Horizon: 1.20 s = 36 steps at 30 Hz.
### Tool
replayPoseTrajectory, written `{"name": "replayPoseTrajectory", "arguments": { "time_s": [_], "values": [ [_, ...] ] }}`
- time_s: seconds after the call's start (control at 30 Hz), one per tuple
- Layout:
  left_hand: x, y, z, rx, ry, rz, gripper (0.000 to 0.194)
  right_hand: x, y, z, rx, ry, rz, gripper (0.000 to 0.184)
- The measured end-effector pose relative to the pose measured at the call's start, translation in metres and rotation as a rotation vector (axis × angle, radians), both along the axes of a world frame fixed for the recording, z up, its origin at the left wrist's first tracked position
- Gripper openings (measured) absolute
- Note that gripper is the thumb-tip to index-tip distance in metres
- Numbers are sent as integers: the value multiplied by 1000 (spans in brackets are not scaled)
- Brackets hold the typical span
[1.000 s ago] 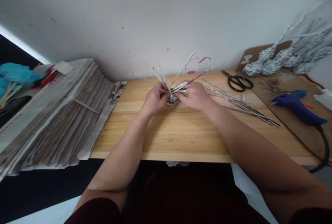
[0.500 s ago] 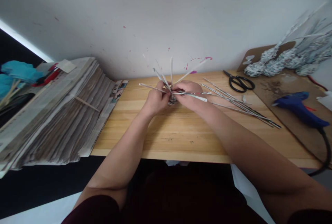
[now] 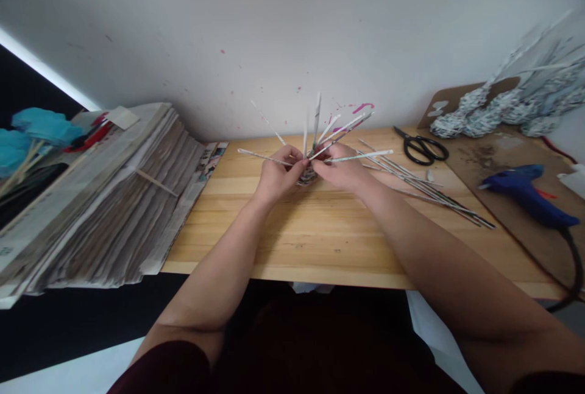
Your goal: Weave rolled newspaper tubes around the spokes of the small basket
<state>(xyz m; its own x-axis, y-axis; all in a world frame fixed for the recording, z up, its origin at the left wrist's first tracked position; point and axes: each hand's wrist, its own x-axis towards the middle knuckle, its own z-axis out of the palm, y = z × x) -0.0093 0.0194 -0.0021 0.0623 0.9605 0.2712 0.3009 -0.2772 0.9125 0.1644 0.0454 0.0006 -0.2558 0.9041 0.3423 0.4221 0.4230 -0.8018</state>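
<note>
Between my hands, on the wooden table, stands a small woven piece of rolled newspaper (image 3: 307, 178), with several paper tubes fanning up and outward from it. My left hand (image 3: 284, 170) is closed around its left side, thumb and fingertips pinching near the base of the tubes. My right hand (image 3: 339, 164) is closed at the right side, its fingers among the tubes where they meet the weave. One paper tube (image 3: 365, 154) sticks out to the right over the back of this hand. The fingertips partly hide the weave.
Loose paper tubes (image 3: 425, 186) lie right of my hands, near black scissors (image 3: 421, 147). Further right, a blue glue gun (image 3: 530, 193) rests on a brown board (image 3: 479, 162), with woven paper pieces (image 3: 489, 108) behind. A tall newspaper stack (image 3: 114, 211) stands left. The wall (image 3: 274, 35) rises behind.
The tubes have shifted around the woven piece; several now lean up to the right. My right hand's fingers have moved among them, while my left hand keeps its hold at the left side.
</note>
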Motion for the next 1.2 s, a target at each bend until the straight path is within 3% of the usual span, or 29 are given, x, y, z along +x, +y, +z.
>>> {"name": "replayPoseTrajectory", "arguments": {
  "time_s": [0.13, 0.3, 0.67, 0.87, 1.2],
  "values": [
    [-1, 2, 0, -51, -82, -14, 27, 2, 1, 4, -99, 68, 45, 4],
    [-1, 4, 1, -76, -61, 23, 22, 6, 2, 4, -15, 9, 40, 9],
    [-8, 2, 5, -139, -193, -138, 36, 3, 1, 2, -94, 85, 14, 12],
    [-12, 1, 10, -141, -123, -111, 17, 4, -2, -1, -115, 101, 37, 10],
    [-26, 11, 11, -120, -29, -298, 22, 7, 11, -9, -34, 156, 138, 8]
  ]
}}
